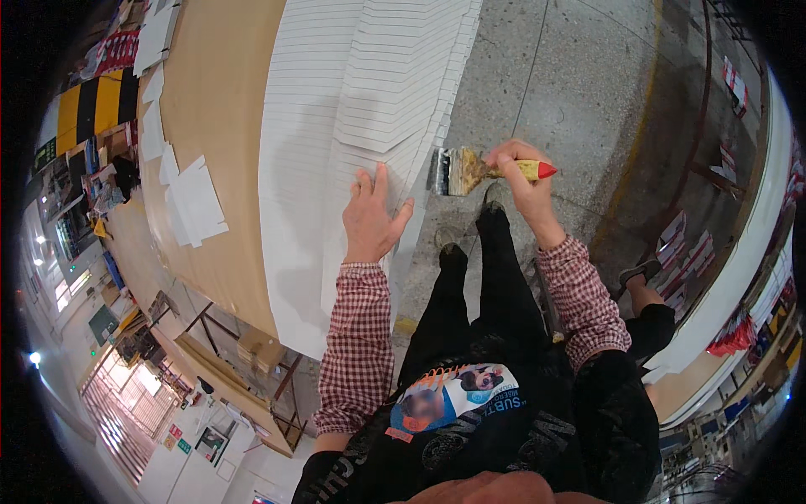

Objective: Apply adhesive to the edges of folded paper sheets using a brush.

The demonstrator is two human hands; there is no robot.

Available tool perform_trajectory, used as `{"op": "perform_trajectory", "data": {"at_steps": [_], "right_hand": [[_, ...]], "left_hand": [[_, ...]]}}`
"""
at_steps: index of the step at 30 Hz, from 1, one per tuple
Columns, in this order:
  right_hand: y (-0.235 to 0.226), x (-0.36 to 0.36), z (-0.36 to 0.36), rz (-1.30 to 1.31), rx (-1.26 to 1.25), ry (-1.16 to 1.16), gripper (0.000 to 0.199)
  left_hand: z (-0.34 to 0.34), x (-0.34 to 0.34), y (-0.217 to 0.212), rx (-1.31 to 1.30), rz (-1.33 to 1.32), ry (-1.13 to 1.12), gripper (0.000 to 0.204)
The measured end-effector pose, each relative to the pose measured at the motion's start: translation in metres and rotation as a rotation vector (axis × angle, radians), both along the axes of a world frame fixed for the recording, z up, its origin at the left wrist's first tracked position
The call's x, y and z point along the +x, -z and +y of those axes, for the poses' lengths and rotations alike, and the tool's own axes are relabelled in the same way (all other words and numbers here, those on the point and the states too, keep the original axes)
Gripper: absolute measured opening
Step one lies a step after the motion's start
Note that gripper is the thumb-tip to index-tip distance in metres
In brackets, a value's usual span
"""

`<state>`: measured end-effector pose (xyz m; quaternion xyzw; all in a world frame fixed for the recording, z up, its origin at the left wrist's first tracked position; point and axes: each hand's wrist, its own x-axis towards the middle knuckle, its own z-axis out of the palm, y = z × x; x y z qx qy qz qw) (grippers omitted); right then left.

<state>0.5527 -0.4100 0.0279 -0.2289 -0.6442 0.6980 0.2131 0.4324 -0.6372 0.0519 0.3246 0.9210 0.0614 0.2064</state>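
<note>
My left hand (375,216) lies flat with its fingers spread on a long fan of overlapping white paper sheets (382,76), near its close end. The sheets are staggered, so their edges form many thin lines across the fan. My right hand (522,172) grips a wide flat paintbrush (472,170) by its yellow handle with a red tip. The worn bristles, stained white and dark, point left toward the right edge of the sheets. Whether they touch the paper I cannot tell. Checked cloth sleeves cover both forearms.
A brown tabletop (222,76) carries the sheets, with loose white paper pieces (197,202) at its left. Grey speckled floor (554,84) runs along the right. Another table (714,286) curves at the far right, and another person's leg (645,294) shows beside it.
</note>
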Motion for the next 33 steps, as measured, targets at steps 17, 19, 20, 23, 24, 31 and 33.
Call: {"op": "perform_trajectory", "data": {"at_steps": [17, 19, 20, 23, 24, 31, 33], "right_hand": [[-0.009, 0.021, -0.006, -0.008, -0.057, 0.099, 0.016], [-0.006, 0.025, -0.005, 0.007, -0.042, 0.11, 0.016], [-0.005, 0.026, -0.005, 0.018, -0.022, 0.116, 0.015], [-0.01, 0.032, -0.013, -0.011, -0.015, 0.078, 0.015], [-0.01, 0.032, -0.015, -0.01, -0.02, 0.08, 0.015], [-0.011, 0.021, -0.019, 0.032, 0.105, 0.108, 0.015], [-0.01, 0.014, -0.017, 0.032, 0.124, 0.112, 0.015]], "left_hand": [[0.011, 0.031, 0.019, -0.023, 0.199, -0.124, 0.088], [0.015, 0.051, 0.027, -0.01, 0.243, -0.207, 0.09], [0.011, 0.06, 0.03, 0.007, 0.281, -0.297, 0.092], [-0.017, 0.084, 0.03, -0.141, 0.249, -0.367, 0.094], [-0.023, 0.084, 0.029, -0.146, 0.252, -0.364, 0.094], [-0.058, 0.05, -0.001, -0.014, -0.023, -0.183, 0.082], [-0.059, 0.043, -0.005, -0.003, -0.079, -0.178, 0.079]]}}
